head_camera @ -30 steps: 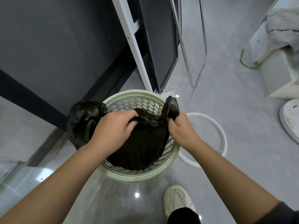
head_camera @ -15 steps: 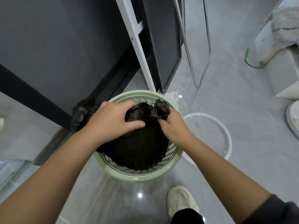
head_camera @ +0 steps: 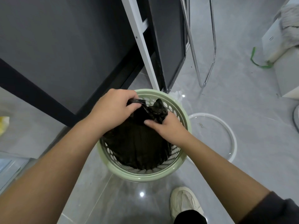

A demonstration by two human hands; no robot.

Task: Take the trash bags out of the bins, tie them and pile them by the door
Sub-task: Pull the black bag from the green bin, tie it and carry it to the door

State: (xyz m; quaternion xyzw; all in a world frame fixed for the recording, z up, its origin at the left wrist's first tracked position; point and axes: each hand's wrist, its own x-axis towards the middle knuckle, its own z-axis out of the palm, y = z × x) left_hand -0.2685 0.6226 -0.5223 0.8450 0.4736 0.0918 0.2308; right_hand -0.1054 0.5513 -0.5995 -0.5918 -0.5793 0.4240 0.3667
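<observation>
Floor (head_camera: 226, 97): tiled in glossy grey; showed a bright spot of reflected light close to the shoe.
Background panel (head_camera: 64, 46): dark grey, at upper left; bordered on its right by a slanted white post (head_camera: 140, 42).
Bin (head_camera: 145, 177): pale green, round, with perforated walls; stood upright on the floor at the foot of the white post.
Trash bag (head_camera: 137, 146): black; sat inside the bin and filled most of it; was gathered at the top into a bunched neck above the far half of the bin.
Left hand (head_camera: 113, 109): was clenched over a twisted strip of the trash bag at the far left rim of the bin.
Right hand (head_camera: 168, 128): grasped the bunched neck of the trash bag, thumb pressed on the near side and fingers curled behind it.
White ring (head_camera: 233, 139): lay flat on the floor just right of the bin.
Shoe (head_camera: 184, 202): pale, planted on the floor near the bin's front edge.
Chrome tube frame (head_camera: 213, 46): stood beyond the bin, right of the dark panels.
Green strap (head_camera: 254, 60): lay curled on the floor at far right, beside a white box (head_camera: 275, 38).
Mop head (head_camera: 289, 16): rested on top of the white box.
</observation>
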